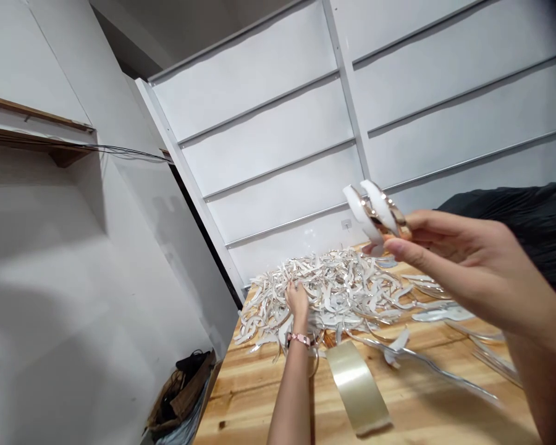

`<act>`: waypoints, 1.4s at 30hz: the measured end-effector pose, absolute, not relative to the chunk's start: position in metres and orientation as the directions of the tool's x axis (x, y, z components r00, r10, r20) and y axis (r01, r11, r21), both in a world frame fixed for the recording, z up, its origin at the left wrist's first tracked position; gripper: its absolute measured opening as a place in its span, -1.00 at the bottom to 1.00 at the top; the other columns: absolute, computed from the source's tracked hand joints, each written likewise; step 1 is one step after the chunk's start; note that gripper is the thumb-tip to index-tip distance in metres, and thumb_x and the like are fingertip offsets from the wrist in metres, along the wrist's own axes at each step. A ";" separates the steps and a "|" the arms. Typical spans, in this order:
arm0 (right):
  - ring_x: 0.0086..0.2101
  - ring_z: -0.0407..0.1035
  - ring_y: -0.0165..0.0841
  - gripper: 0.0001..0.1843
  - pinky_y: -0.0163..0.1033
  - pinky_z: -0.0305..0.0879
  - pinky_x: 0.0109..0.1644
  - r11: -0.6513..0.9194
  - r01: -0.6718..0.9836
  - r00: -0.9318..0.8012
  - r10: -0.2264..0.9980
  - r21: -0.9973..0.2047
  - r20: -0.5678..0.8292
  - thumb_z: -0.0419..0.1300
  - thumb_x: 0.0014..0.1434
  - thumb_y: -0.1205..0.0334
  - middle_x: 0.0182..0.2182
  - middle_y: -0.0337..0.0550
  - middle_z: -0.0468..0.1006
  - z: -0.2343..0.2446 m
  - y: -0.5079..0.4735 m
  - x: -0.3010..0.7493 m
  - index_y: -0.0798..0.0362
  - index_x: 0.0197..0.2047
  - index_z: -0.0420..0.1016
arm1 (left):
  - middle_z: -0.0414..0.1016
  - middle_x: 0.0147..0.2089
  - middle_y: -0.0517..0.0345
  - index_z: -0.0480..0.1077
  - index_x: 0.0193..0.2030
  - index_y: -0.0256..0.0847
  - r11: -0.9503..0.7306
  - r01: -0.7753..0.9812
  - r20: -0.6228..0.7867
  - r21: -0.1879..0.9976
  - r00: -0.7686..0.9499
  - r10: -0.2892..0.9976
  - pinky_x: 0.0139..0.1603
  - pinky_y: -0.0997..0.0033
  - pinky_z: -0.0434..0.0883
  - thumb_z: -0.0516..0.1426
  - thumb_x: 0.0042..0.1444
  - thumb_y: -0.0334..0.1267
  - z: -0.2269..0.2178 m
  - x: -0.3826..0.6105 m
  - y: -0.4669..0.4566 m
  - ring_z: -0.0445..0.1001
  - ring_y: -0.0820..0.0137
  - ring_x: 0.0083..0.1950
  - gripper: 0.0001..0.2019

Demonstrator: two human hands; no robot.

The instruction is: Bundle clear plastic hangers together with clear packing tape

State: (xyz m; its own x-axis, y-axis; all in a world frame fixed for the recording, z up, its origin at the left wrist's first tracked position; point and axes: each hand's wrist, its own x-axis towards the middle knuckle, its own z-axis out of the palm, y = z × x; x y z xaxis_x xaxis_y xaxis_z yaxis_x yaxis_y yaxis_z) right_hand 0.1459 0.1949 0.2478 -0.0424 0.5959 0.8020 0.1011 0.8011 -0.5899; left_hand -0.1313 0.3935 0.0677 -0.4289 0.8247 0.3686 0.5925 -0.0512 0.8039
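Note:
My right hand (463,266) is raised over the table on the right. Its thumb and fingers pinch a few curved strips (380,210), white on one face and shiny gold on the other. At the far end of the table my left hand (298,298) reaches into a wide heap of similar curved strips (343,290), a pink bracelet on its wrist. Its fingertips merge with the strips there, so I cannot tell whether they grip one. A flat, pale gold curved band (359,386) lies on the wood to the right of my left forearm.
Loose long strips (445,368) lie across the right of the wooden table (250,395). White shelving panels (278,173) stand behind it. Black sheeting (514,213) is bunched at the right. A box with dark items (180,395) sits low beyond the table's left edge.

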 end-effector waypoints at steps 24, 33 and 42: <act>-0.38 0.36 -0.36 -0.75 -0.24 0.26 -0.24 0.534 -0.212 -0.390 0.722 -0.819 0.572 0.29 0.13 0.03 -0.44 -0.22 0.50 0.243 0.222 0.104 0.06 -0.38 0.48 | 0.49 -0.24 0.14 0.49 -0.12 -0.15 -0.665 0.746 0.891 0.036 -0.326 -0.317 -0.15 0.28 0.42 0.18 0.10 -0.55 0.208 -0.052 0.242 0.44 0.39 -0.20 -0.74; -0.42 0.34 -0.47 -0.79 -0.35 0.28 -0.27 0.321 -0.482 -0.472 0.688 -0.815 0.551 0.30 0.14 0.08 -0.45 -0.28 0.51 0.245 0.220 0.100 0.06 -0.37 0.55 | 0.48 -0.22 0.15 0.47 -0.07 -0.06 -0.634 0.724 0.939 -0.272 0.055 -0.341 -0.08 0.30 0.53 0.19 0.08 -0.57 0.193 -0.040 0.226 0.48 0.32 -0.04 -0.65; -0.46 0.31 -0.46 -0.84 -0.34 0.22 -0.33 0.424 -0.401 -0.379 0.731 -0.812 0.568 0.37 0.06 0.17 -0.51 -0.30 0.52 0.249 0.221 0.119 0.05 -0.46 0.56 | 0.46 -0.07 0.00 0.44 0.00 -0.15 -0.865 0.484 0.991 -0.128 0.040 -0.125 0.18 -0.05 0.34 -0.01 0.19 -0.29 0.191 -0.024 0.224 0.38 0.14 0.14 -0.70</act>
